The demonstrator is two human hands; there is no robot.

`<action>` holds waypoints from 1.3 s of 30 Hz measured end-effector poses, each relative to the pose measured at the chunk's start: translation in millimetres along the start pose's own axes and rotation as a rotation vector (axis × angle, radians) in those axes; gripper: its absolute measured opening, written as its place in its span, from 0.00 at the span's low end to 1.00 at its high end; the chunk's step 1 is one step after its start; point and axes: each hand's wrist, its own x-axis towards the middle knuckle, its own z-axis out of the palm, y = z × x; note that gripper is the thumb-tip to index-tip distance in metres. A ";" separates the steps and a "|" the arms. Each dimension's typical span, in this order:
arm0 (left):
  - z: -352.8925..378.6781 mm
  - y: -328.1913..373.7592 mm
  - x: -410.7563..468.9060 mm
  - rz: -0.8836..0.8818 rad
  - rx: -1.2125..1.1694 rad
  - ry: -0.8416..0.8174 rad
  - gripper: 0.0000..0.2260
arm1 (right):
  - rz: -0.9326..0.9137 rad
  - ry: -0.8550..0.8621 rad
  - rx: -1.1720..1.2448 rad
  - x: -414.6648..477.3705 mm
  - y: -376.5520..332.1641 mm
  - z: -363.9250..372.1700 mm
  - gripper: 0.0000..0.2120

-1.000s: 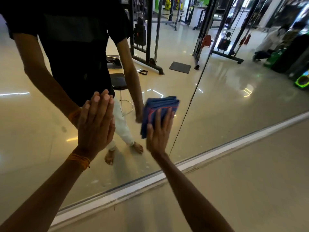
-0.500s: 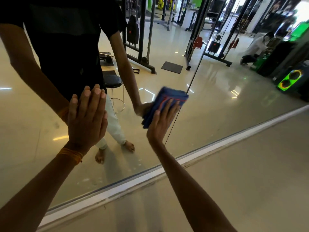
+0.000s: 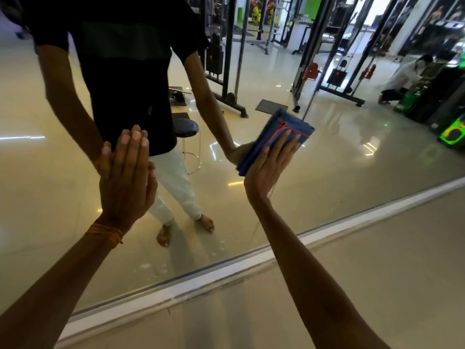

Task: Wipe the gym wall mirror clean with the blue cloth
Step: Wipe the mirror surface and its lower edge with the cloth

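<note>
The wall mirror (image 3: 339,157) fills the upper part of the head view and reflects my body and the gym. A folded blue cloth (image 3: 274,137) with red stitching lies flat against the glass beside a vertical seam between mirror panels. My right hand (image 3: 270,167) presses it there with straight, spread fingers. My left hand (image 3: 127,177), with an orange thread at the wrist, rests flat on the glass to the left, fingers together and straight. Faint whitish smudges show low on the mirror near its bottom edge.
A white strip (image 3: 251,260) runs along the mirror's base where it meets the beige floor (image 3: 327,311). The reflection shows a black stool, cable machines, a green speaker at the right and a crouching person in white.
My right hand has slid the cloth up and to the right across the glass, toward the panel seam. My left hand stays flat on the mirror.
</note>
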 end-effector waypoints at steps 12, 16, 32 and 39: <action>-9.6 -29.4 12.1 0.007 0.085 -0.034 0.27 | -0.607 -0.173 -0.133 2.0 -51.8 10.8 0.32; -9.1 -24.4 14.9 -0.015 0.095 -0.044 0.26 | -0.633 -0.056 -0.184 26.7 -74.2 19.9 0.32; -29.2 -45.4 51.8 -0.159 0.152 0.010 0.30 | -1.148 -0.109 -0.248 30.6 -115.6 32.7 0.31; -36.2 -40.3 54.3 -0.181 0.115 0.013 0.26 | -1.440 -0.167 -0.283 69.6 -131.2 13.7 0.27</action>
